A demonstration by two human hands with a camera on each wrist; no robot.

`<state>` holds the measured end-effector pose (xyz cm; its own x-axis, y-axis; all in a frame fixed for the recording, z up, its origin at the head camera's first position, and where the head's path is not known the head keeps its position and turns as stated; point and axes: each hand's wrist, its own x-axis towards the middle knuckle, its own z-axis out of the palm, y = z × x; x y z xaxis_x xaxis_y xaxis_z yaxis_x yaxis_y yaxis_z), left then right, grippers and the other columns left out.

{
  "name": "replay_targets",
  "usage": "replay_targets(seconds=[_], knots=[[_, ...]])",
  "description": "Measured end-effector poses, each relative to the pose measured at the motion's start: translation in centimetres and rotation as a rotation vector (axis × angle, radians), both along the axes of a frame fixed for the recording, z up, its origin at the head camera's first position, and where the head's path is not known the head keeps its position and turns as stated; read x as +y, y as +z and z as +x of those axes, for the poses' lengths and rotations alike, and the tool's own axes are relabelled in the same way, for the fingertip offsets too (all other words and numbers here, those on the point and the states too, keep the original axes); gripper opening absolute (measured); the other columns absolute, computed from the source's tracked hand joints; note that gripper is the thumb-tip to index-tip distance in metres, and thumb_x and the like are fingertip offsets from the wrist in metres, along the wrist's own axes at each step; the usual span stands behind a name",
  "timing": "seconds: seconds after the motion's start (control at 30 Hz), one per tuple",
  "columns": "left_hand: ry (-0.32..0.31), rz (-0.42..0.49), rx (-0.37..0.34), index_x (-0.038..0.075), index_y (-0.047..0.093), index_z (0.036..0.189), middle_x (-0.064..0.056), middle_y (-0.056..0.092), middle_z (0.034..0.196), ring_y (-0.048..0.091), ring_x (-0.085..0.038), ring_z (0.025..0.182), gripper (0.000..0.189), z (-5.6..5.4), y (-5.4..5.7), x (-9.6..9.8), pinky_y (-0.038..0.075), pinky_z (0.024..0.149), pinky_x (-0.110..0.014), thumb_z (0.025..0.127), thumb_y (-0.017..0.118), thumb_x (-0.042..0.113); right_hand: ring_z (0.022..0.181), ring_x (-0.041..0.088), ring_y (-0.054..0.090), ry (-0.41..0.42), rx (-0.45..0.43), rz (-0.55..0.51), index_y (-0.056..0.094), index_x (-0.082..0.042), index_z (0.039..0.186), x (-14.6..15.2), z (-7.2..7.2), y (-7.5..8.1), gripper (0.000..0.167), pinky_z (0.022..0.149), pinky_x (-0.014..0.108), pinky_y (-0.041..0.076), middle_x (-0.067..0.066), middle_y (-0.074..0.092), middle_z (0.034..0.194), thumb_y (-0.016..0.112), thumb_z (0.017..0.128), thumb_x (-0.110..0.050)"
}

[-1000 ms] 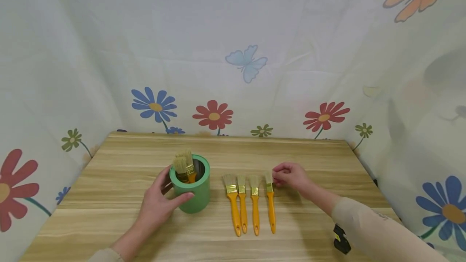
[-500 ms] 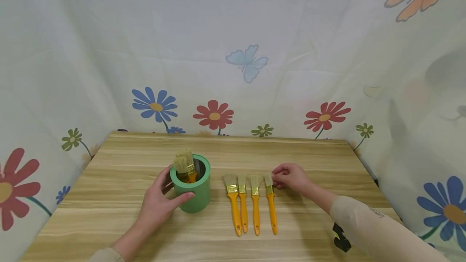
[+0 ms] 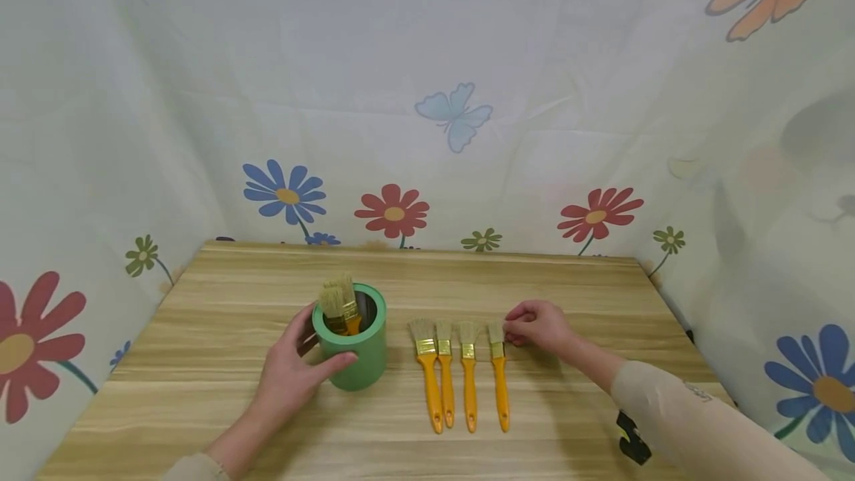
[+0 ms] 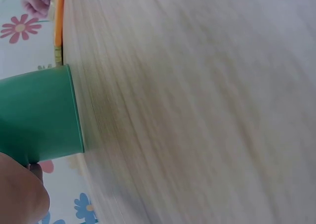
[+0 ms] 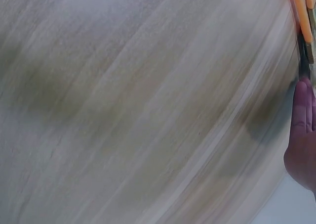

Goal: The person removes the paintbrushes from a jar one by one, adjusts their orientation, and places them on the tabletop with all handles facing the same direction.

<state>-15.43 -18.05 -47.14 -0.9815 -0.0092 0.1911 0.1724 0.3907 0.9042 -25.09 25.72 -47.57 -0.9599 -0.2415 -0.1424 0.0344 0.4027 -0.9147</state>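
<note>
In the head view, my left hand (image 3: 290,366) holds the green can (image 3: 361,366) round its side, thumb in front. Two or more paintbrushes (image 3: 339,303) stand in it, bristles up, leaning left. To its right, several yellow-handled paintbrushes lie in a row, bristles away from me; the widest brush (image 3: 430,377) is at the left end. At the right end, my right hand (image 3: 542,329) pinches the right edge of the bristles of the last paintbrush (image 3: 500,384). The right wrist view shows my right hand (image 5: 302,130) low beside the brush handles (image 5: 300,11).
A black object with a yellow mark (image 3: 631,440) lies beside my right sleeve (image 3: 695,414). The wood-grain table (image 3: 427,273) ends at a flower-printed cloth backdrop (image 3: 521,191), which also hangs at both sides.
The rightmost brush's bristle end first tips slightly left as its handle end shifts right, then moves a little right together with my right hand. My left hand and the can stay put.
</note>
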Motion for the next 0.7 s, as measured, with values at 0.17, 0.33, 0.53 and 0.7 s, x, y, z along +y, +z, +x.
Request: replay_targets(seconds=[0.17,0.33,0.53,0.7], knots=[[-0.001,0.0,0.0,0.016,0.04,0.163,-0.011,0.052,0.159,0.053,-0.037,0.143,0.099,-0.1,0.0,-0.1,0.048,0.119,-0.054,0.083,0.095,0.035,0.079,0.024,0.076,-0.037,0.063,0.101,0.073,0.009,0.107,0.3,-0.3,0.5,0.015,0.075,0.036,0.07,0.013,0.078,0.09,0.076,0.098,-0.003],[-0.003,0.004,-0.005,0.016,0.04,0.163,-0.011,0.052,0.159,0.053,-0.037,0.144,0.099,-0.1,0.0,-0.1,0.048,0.119,-0.054,0.083,0.095,0.036,0.08,0.028,0.077,-0.031,0.136,0.133,0.075,0.007,0.108,0.3,-0.8,1.6,0.018,0.076,0.037,0.069,0.014,0.079,0.091,0.078,0.098,-0.008],[-0.006,0.001,-0.011,0.016,0.04,0.163,-0.011,0.052,0.16,0.053,-0.038,0.144,0.1,-0.1,0.0,-0.1,0.048,0.119,-0.054,0.082,0.095,0.036,0.097,0.043,0.077,0.024,0.111,0.004,0.071,0.01,0.119,-0.8,-1.2,3.6,0.029,0.088,0.047,0.068,0.028,0.077,0.107,0.075,0.102,-0.012],[-0.004,-0.006,-0.015,0.015,0.04,0.163,-0.012,0.051,0.16,0.052,-0.039,0.144,0.1,-0.2,0.0,-0.1,0.048,0.119,-0.054,0.082,0.095,0.037,0.096,0.036,0.078,0.067,0.111,-0.064,0.069,0.011,0.124,-2.4,-1.2,5.5,0.034,0.095,0.056,0.064,0.03,0.076,0.112,0.075,0.102,-0.015]])
